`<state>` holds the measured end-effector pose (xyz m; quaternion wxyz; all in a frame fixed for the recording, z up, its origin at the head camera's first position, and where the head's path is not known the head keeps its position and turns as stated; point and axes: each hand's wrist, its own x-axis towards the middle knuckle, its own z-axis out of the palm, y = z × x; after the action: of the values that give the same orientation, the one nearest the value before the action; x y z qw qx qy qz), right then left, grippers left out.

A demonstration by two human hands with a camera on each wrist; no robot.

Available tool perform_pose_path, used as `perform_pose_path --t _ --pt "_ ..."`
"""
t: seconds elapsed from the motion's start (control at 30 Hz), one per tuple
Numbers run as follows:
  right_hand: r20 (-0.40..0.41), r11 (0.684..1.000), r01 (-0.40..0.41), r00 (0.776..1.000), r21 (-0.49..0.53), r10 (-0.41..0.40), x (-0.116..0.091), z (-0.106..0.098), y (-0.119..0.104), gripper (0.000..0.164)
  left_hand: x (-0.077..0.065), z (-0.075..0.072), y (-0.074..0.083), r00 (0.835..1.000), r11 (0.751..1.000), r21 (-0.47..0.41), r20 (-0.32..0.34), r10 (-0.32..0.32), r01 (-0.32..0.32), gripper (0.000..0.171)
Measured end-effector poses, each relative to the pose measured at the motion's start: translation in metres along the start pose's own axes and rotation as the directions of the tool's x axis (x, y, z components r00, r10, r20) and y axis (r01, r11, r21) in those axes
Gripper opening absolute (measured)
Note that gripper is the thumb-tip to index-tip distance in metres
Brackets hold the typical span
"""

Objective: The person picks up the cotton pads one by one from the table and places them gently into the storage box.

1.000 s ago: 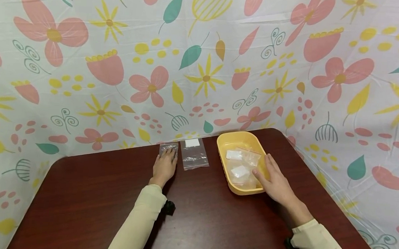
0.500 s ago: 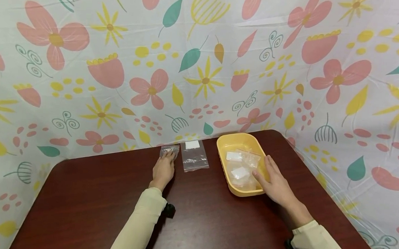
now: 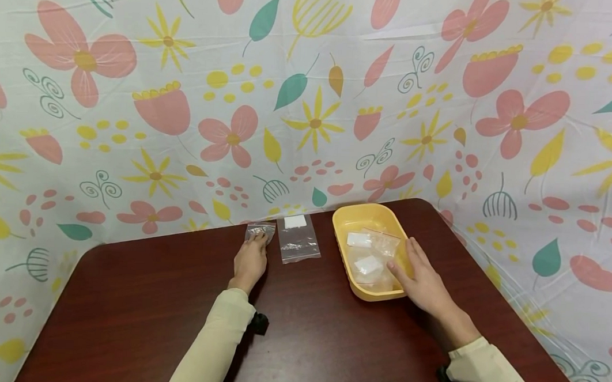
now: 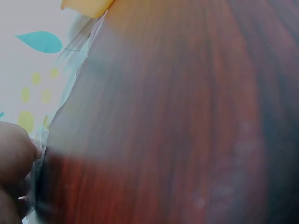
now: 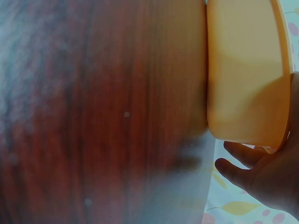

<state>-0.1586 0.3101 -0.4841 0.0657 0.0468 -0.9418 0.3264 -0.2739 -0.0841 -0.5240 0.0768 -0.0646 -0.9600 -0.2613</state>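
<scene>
At the table's back edge, the left hand (image 3: 251, 261) rests its fingers on a small clear zip bag (image 3: 260, 229), partly covering it. The left wrist view catches only part of that hand (image 4: 14, 156), at its left border. A larger clear zip bag (image 3: 299, 245) with a white label (image 3: 295, 221) lies just to the right. The right hand (image 3: 426, 281) is at the right side of a yellow tray (image 3: 359, 212), its fingers extended along the rim and its thumb over the inside. Several clear bags with white pieces (image 3: 368, 264) lie in the tray.
The dark brown wooden table (image 3: 298, 340) stretches in front and to the left. A floral cloth (image 3: 228, 94) hangs close behind the table and along its right side. Dark wrist devices (image 3: 258, 323) sit below both cuffs.
The left hand has drawn slightly toward the person, uncovering a little more of the small zip bag. The right hand and tray stay in place; the head view has tilted slightly.
</scene>
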Motion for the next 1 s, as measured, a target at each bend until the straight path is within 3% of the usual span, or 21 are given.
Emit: perform_pose_path --t 0.47,0.63,1.0 --pt "0.006 1.000 -0.009 1.000 -0.007 0.009 0.002 -0.001 0.001 0.088 -0.003 -0.003 -0.002 1.000 1.000 -0.023 -0.027 0.010 -0.010 0.034" --pt "0.008 1.000 -0.008 1.000 -0.007 0.008 0.002 -0.002 0.001 0.088 -0.007 -0.007 -0.002 1.000 0.999 -0.031 -0.023 0.008 -0.009 0.034" --pt "0.015 1.000 -0.013 1.000 -0.008 0.013 0.001 -0.001 0.000 0.088 -0.015 -0.020 -0.001 0.996 0.998 -0.057 -0.081 0.034 -0.039 0.032"
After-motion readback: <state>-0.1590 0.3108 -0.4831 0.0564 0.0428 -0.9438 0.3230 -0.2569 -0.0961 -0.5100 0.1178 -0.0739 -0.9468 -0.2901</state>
